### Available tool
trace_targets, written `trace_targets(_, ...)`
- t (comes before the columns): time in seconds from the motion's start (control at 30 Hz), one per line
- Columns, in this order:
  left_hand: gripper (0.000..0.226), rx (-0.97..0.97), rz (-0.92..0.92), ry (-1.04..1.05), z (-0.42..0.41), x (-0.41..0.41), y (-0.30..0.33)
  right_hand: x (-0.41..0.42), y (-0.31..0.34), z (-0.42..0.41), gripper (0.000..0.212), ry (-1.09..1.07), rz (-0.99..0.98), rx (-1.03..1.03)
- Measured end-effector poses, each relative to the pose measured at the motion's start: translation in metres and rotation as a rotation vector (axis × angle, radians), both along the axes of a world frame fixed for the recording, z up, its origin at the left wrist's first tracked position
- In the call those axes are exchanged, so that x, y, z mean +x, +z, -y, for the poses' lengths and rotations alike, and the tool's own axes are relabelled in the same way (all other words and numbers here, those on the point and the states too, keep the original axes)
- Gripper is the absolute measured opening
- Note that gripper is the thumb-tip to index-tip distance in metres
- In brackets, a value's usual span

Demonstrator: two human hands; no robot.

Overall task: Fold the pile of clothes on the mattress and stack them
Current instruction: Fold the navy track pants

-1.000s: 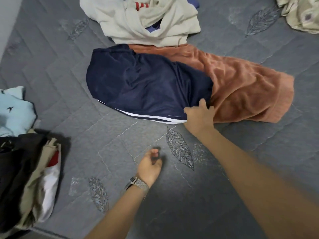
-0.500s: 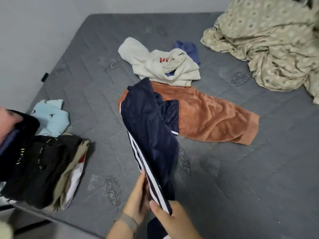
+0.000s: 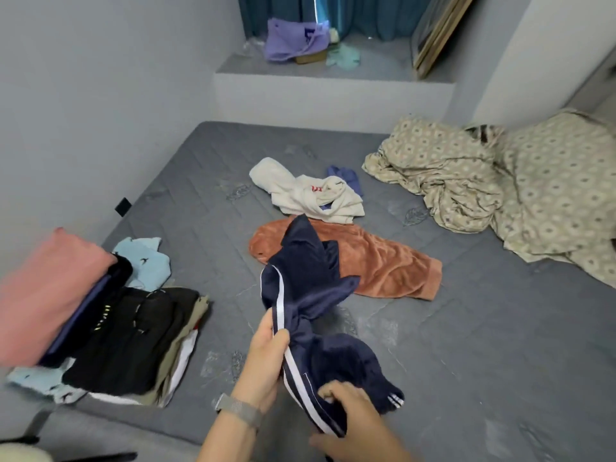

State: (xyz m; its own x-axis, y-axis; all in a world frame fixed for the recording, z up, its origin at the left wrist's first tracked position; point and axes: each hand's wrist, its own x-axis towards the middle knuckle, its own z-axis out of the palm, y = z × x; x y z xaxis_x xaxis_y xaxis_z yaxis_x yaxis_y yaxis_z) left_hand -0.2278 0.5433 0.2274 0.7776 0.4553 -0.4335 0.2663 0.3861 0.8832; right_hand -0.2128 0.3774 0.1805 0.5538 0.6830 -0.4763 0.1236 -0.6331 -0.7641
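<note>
Head view cuts off both forearms at the bottom edge, and the near left corner of the grey mattress point(image 3: 466, 345) runs out of frame. A blurred pink shape point(image 3: 46, 295) at the left edge covers part of the stack of folded clothes point(image 3: 133, 341); what it is cannot be told. The stack's lower layers show only as thin edges of black, tan and white, with a pale blue garment point(image 3: 146, 265) partly tucked behind it.

Farther back lie an orange towel point(image 3: 383, 265), a cream garment point(image 3: 310, 195) with a bit of blue cloth point(image 3: 346, 176) poking out behind it, and a rumpled patterned sheet point(image 3: 500, 181) at the right. Beyond the mattress, a ledge point(image 3: 333, 75) holds a purple cloth point(image 3: 293, 40) and a framed panel point(image 3: 436, 31) leaning on the wall.

The navy shorts point(image 3: 310, 288) with white side stripes hang lifted in front of the towel, hiding its near left part. The left hand point(image 3: 266, 365), a watch on its wrist, curls its fingers round the striped edge. The right hand point(image 3: 350, 415) pinches the same striped edge lower down, thumb on top; its fingers underneath are hidden by fabric.
</note>
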Motion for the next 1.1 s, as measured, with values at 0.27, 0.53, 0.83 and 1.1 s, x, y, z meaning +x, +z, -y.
trace_targets(0.27, 0.052, 0.185, 0.165, -0.345, 0.043, -0.037, 0.095, -0.034, 0.059, 0.050, 0.115, -0.636, -0.321, 0.400)
trace_targets(0.53, 0.039, -0.198, 0.399, -0.237, 0.080, -0.033, 0.158, -0.018, 0.102, 0.078, 0.071, -0.761, -0.078, 0.547)
trace_targets(0.83, 0.053, -0.298, 0.573, -0.242, 0.150, 0.017, 0.210, 0.039, 0.073, 0.166, 0.085, -0.749, -0.184, 0.325)
trace_targets(1.1, 0.037, -0.025, 0.680, -0.230, 0.232, 0.096, 0.251, 0.093, 0.071, 0.240, 0.010, -0.503, -0.302, 0.066)
